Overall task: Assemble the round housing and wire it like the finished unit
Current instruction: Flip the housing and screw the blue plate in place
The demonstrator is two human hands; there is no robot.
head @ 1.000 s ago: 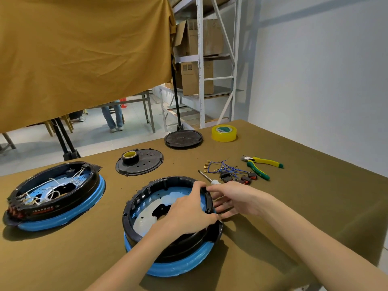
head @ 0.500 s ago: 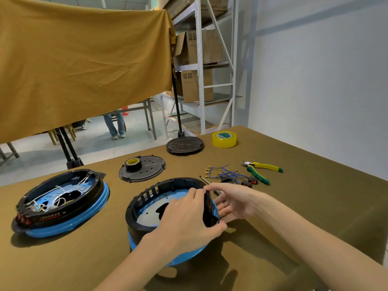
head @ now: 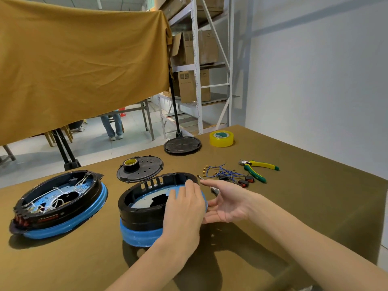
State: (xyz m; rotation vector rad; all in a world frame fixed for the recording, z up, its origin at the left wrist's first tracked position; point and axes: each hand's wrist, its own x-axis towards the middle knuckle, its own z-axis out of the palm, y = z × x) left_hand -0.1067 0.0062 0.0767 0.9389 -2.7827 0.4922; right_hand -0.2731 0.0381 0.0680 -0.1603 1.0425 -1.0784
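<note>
The round housing, a black ring on a blue base, is lifted off the table and tilted, its near side raised. My left hand grips its right rim, fingers curled over the black wall. My right hand is held palm up at the housing's right side, fingers straight and reaching under the blue edge. The finished unit, with white wires inside, lies on the table at the left. A bundle of blue wires with red switches lies just beyond my right hand.
A screwdriver lies partly behind my right hand. Green-yellow pliers, yellow tape roll, a black round lid and a perforated black disc carrying a small tape roll sit further back. The table's edge lies at the right.
The housing has been lifted and tilted up off the table. My left hand shifted along the rim and my right hand turned palm up beside it.
</note>
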